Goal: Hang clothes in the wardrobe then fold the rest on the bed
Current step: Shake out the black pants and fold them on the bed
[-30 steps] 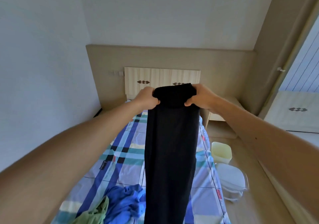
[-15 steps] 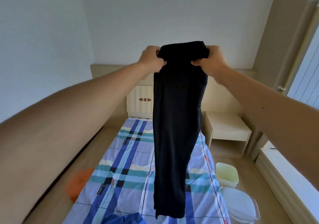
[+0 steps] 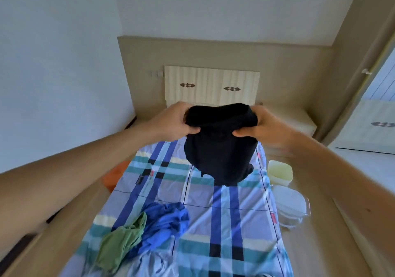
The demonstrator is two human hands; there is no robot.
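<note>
Bed sheet (image 3: 224,223): plaid in blue, teal, white and black; lay flat with light creases over the bed.
Green garment (image 3: 121,244): crumpled on the sheet's near left part, touching the blue garment.
Blue garment (image 3: 166,219): crumpled heap just beyond the green one.
Floor (image 3: 316,251): pale wood, either side of the bed.
White lidded container (image 3: 290,206): on the floor, just right of the bed.
Pale yellow tub (image 3: 280,172): on the floor beyond that container.
Orange item (image 3: 113,176): on the floor left of the bed; too blurred to identify.
Black garment (image 3: 220,148): bunched, held over mid-bed; I could not tell whether its lower end touched the sheet.
My left hand (image 3: 173,123): fingers curled round the garment's top left edge.
My right hand (image 3: 265,129): gripped the top right edge.
Headboard (image 3: 211,86): cream, ribbed, two dark diamond motifs.
Bedside table (image 3: 299,120): cream, right of the headboard.
Wall panel (image 3: 288,67): beige, behind the headboard; pale walls above.
</note>
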